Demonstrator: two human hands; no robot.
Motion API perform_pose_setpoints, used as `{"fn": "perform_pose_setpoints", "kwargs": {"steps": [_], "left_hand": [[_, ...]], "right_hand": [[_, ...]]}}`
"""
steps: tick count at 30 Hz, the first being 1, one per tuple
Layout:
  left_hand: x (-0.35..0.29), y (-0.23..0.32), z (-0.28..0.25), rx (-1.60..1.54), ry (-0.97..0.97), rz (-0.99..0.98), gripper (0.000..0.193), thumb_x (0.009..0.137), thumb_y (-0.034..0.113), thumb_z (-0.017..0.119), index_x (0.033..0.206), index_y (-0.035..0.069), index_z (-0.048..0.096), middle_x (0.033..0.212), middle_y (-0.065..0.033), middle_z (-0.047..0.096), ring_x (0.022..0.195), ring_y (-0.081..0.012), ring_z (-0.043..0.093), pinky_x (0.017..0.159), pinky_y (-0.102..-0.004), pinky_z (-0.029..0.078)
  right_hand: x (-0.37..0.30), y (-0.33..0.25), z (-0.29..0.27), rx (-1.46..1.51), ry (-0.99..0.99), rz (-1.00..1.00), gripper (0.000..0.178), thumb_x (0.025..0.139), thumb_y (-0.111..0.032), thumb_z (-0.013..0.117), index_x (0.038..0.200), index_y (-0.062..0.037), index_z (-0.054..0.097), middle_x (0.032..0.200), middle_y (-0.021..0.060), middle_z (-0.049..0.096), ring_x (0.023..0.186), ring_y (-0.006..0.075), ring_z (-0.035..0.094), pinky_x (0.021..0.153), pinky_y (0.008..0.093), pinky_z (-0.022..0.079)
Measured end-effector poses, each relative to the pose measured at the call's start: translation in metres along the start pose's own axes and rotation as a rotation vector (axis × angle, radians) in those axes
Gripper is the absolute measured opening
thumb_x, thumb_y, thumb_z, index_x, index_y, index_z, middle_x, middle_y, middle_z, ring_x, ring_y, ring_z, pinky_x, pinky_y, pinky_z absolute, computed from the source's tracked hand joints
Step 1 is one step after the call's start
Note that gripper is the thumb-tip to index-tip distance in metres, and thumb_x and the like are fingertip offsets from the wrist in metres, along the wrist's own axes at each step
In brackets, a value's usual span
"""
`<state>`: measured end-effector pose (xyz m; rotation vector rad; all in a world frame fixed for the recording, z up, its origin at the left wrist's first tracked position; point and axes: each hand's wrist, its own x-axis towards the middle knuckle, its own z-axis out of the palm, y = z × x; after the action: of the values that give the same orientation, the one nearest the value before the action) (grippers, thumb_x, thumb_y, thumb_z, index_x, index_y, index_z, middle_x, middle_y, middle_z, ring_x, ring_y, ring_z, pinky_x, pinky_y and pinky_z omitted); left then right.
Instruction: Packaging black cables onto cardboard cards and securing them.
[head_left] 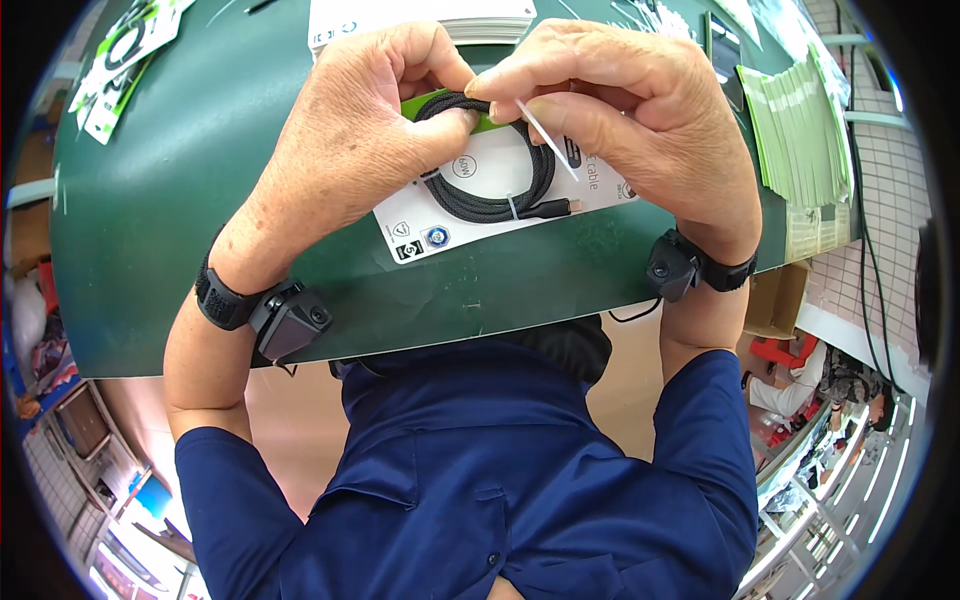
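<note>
A coiled black braided cable (490,205) lies against a white and green packaging card (480,225) on the dark green table (180,200). My left hand (350,140) pinches the top of the coil and the card's green edge. My right hand (620,110) meets it from the right, its fingers closed on a thin white tie strip (548,140) that slants down across the coil. A second white tie (512,207) binds the coil near its plug. Both wrists wear black bands with small black devices.
A stack of white cards (420,22) lies just beyond my hands. Green and white printed sheets (125,55) sit at the far left, a fan of pale green cards (800,130) at the right. Cardboard boxes (775,300) and a tiled floor show past the table's edge.
</note>
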<state>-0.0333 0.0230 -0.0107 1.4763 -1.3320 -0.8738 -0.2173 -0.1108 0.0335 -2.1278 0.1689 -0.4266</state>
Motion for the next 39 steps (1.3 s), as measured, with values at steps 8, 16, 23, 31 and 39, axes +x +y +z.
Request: {"fn": "perform_pose_setpoints", "kwargs": {"steps": [8,16,23,31,39], "left_hand": [[0.000,0.003,0.001,-0.068,0.068,0.029,0.014,0.079,-0.001,0.066,0.092,-0.003,0.068,0.086,-0.0044,0.070,0.084,-0.0093,0.066,0.080,-0.0262,0.055],[0.001,0.016,-0.006,-0.193,0.049,0.018,0.028,0.083,-0.007,0.064,0.110,-0.003,0.071,0.095,-0.0047,0.073,0.090,-0.0071,0.066,0.086,-0.0239,0.055],[-0.001,0.018,-0.013,-0.156,0.074,0.049,0.029,0.083,-0.009,0.062,0.109,-0.004,0.075,0.103,-0.0073,0.076,0.099,-0.0115,0.069,0.097,-0.0281,0.055],[0.000,0.020,-0.018,-0.096,0.071,0.045,0.030,0.082,-0.010,0.063,0.108,-0.004,0.076,0.103,-0.0075,0.076,0.100,-0.0124,0.070,0.100,-0.0291,0.055],[0.000,0.019,-0.017,-0.054,0.080,0.057,0.030,0.081,-0.009,0.063,0.108,-0.004,0.076,0.102,-0.0073,0.076,0.100,-0.0126,0.070,0.100,-0.0293,0.055]], "right_hand": [[-0.003,0.000,-0.007,0.027,-0.041,-0.057,0.023,0.085,0.009,0.072,0.104,0.0002,0.079,0.088,0.0061,0.069,0.077,0.0107,0.063,0.066,0.0221,0.049],[0.001,0.001,0.005,-0.241,0.205,-0.340,0.023,0.077,0.011,0.078,0.095,-0.0028,0.077,0.087,0.0093,0.070,0.073,0.0171,0.065,0.063,0.0256,0.050],[0.002,0.004,0.015,-0.365,0.341,-0.595,0.027,0.074,0.011,0.081,0.089,-0.0072,0.069,0.088,0.0107,0.072,0.069,0.0191,0.064,0.059,0.0280,0.049],[0.002,0.006,0.019,-0.387,0.321,-0.626,0.035,0.070,0.011,0.084,0.090,-0.0095,0.064,0.088,0.0094,0.072,0.065,0.0178,0.062,0.055,0.0286,0.047],[0.006,0.013,0.020,-0.422,0.331,-0.644,0.034,0.071,0.010,0.084,0.091,-0.0091,0.064,0.087,0.0090,0.072,0.065,0.0188,0.062,0.054,0.0288,0.047]]}}
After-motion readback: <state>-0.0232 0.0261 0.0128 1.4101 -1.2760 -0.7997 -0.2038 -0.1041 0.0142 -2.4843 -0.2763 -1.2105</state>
